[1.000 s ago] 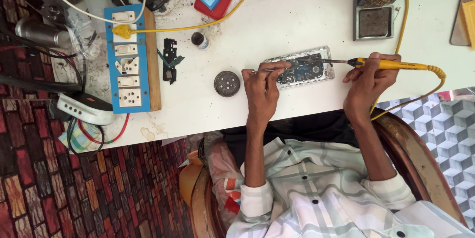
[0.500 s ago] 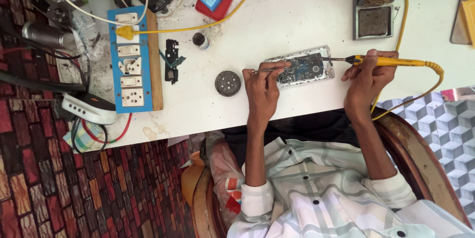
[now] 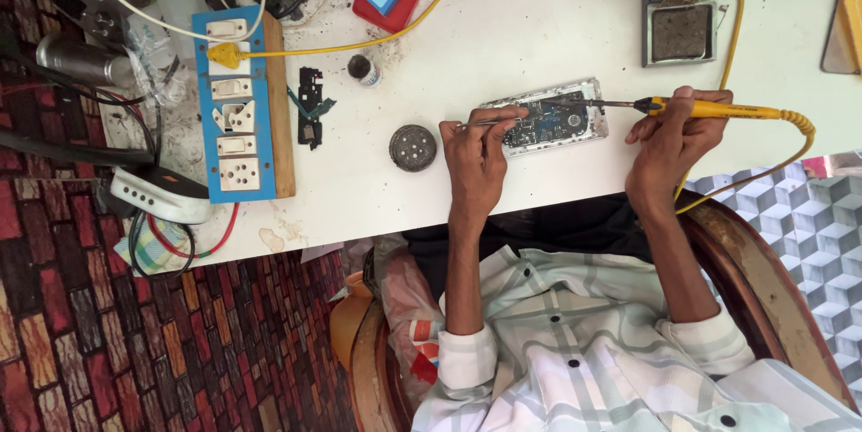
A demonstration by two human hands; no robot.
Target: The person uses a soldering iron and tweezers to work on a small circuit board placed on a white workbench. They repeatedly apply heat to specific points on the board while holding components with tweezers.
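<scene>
An opened phone (image 3: 554, 118) with its circuit board exposed lies on the white table (image 3: 503, 28). My left hand (image 3: 476, 158) pinches thin metal tweezers (image 3: 489, 121), whose tips rest on the left end of the board. In my right hand (image 3: 673, 140) is a yellow-handled soldering iron (image 3: 709, 109). Its metal tip (image 3: 584, 103) reaches left onto the board's upper edge. A yellow cable (image 3: 790, 140) runs from the iron's handle around my right wrist.
A blue switch-and-socket board (image 3: 235, 113) sits at the left with a yellow plug in it. A round grey tin (image 3: 412, 146), a small black part (image 3: 312, 107) and a tiny jar (image 3: 363, 68) lie between. A metal soldering stand (image 3: 681, 10) is at the back right.
Both hands stay on the phone; the iron's tip and the tweezers shift only slightly. The view has drifted a little.
</scene>
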